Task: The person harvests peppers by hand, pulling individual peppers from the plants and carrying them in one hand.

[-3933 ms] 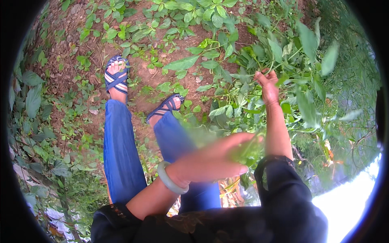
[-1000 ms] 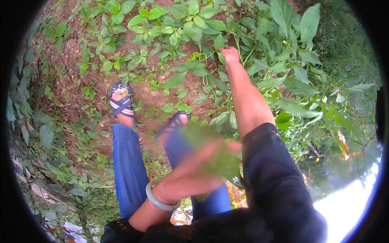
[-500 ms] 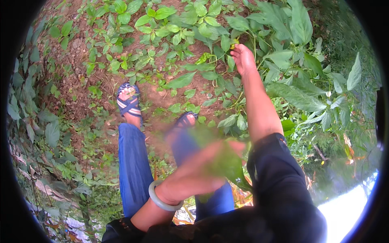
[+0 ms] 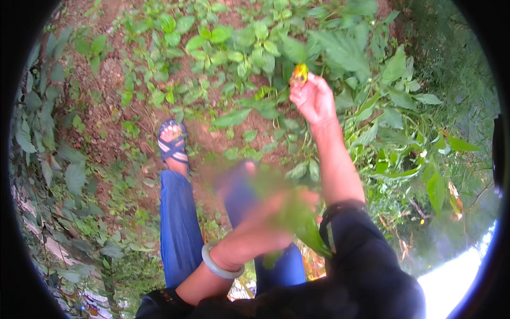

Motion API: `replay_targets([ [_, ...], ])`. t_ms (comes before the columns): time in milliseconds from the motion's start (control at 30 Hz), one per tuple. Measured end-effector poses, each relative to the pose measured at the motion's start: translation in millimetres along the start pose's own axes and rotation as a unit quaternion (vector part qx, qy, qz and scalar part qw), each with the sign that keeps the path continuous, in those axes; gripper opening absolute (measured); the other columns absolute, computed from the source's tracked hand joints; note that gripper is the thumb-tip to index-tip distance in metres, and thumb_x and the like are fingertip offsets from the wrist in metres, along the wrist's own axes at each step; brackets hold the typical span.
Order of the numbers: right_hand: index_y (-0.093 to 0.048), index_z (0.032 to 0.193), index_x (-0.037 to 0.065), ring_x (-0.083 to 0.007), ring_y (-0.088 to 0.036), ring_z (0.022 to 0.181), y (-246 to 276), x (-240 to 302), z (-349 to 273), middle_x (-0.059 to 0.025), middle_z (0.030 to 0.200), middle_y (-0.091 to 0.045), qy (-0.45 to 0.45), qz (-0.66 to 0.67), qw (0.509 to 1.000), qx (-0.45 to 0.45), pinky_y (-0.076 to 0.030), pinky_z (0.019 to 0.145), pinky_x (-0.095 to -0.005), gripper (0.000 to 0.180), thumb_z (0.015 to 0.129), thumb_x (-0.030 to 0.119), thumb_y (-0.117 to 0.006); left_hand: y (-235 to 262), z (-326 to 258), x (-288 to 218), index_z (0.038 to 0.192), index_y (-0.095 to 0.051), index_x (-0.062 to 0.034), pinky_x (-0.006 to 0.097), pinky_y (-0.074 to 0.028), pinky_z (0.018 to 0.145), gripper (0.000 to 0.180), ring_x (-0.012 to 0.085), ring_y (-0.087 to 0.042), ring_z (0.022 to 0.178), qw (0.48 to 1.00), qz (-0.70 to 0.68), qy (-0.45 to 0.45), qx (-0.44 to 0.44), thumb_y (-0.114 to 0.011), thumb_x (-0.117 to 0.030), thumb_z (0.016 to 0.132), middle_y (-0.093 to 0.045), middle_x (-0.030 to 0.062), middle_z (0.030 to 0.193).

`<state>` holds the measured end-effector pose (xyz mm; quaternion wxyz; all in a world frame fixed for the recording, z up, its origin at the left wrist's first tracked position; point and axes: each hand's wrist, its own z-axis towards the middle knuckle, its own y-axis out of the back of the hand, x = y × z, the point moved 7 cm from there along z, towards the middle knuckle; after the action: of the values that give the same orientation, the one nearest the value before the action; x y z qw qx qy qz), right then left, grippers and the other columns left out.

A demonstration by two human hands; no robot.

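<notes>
My right hand (image 4: pixel 313 98) is stretched forward over low green plants and pinches a small yellow-orange flower or leaf (image 4: pixel 300 73) between thumb and fingers. My left hand (image 4: pixel 265 226) is close to the camera and blurred; it clutches a bunch of green leaves (image 4: pixel 305 226) in front of my body. A pale green bangle (image 4: pixel 219 266) sits on my left wrist. My right sleeve (image 4: pixel 366 260) is dark.
Broad-leaved green plants (image 4: pixel 255 48) cover reddish-brown soil (image 4: pixel 106 111) ahead. My legs in blue trousers (image 4: pixel 178 228) and a blue strapped sandal (image 4: pixel 172 142) stand among them. Denser leaves (image 4: pixel 409 122) crowd the right side and vines the left edge.
My right hand has risen from the foliage and now holds a small yellow-orange piece at its fingertips. The left hand stays close to my body with its bunch of leaves.
</notes>
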<state>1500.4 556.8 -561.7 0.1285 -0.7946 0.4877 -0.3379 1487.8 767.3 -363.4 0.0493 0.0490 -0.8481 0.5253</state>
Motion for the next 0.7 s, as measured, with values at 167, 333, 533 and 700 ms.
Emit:
replay_targets([
  [167,-0.056,0.097,0.007,-0.0114,-0.051,0.063,-79,1,3,-0.0040,0.084,-0.061,0.021,-0.078,0.994,0.068,-0.040,0.056,-0.0238,0.020,0.089,0.025,-0.059,-6,-6,-8,0.133,-0.037,0.0021,0.046,-0.038,0.102,0.078,0.0346,-0.051,0.118,0.998,-0.025,-0.052,-0.001,-0.067,-0.038,0.073,-0.049,0.0148,0.120],
  [333,-0.058,0.107,0.004,-0.0083,-0.053,0.069,-154,8,3,-0.0016,0.085,-0.061,0.059,-0.356,0.927,0.107,-0.045,0.064,-0.0233,0.027,0.092,0.027,-0.060,-4,-10,-9,0.132,-0.039,0.0004,0.049,-0.040,0.099,0.080,0.0375,-0.052,0.115,0.998,-0.029,-0.058,-0.027,-0.067,-0.042,0.070,-0.050,0.0154,0.118],
  [533,-0.061,0.097,0.005,-0.0080,-0.054,0.071,-139,16,25,-0.0009,0.082,-0.060,0.068,-0.441,0.892,0.069,-0.046,0.064,-0.0234,0.023,0.092,0.027,-0.059,4,-12,-4,0.131,-0.040,-0.0004,0.049,-0.041,0.098,0.080,0.0379,-0.054,0.113,0.996,-0.024,-0.067,-0.054,-0.067,-0.042,0.068,-0.052,0.0148,0.116],
  [700,-0.063,0.101,0.004,-0.0158,-0.059,0.071,-50,109,34,-0.0082,0.087,-0.065,0.252,-0.299,0.920,0.009,-0.049,0.068,-0.0271,0.020,0.088,0.019,-0.060,7,-17,-1,0.135,-0.037,0.0016,0.044,-0.035,0.103,0.081,0.0320,-0.049,0.119,0.998,-0.027,-0.060,-0.022,-0.064,-0.039,0.070,-0.050,0.0152,0.124],
])
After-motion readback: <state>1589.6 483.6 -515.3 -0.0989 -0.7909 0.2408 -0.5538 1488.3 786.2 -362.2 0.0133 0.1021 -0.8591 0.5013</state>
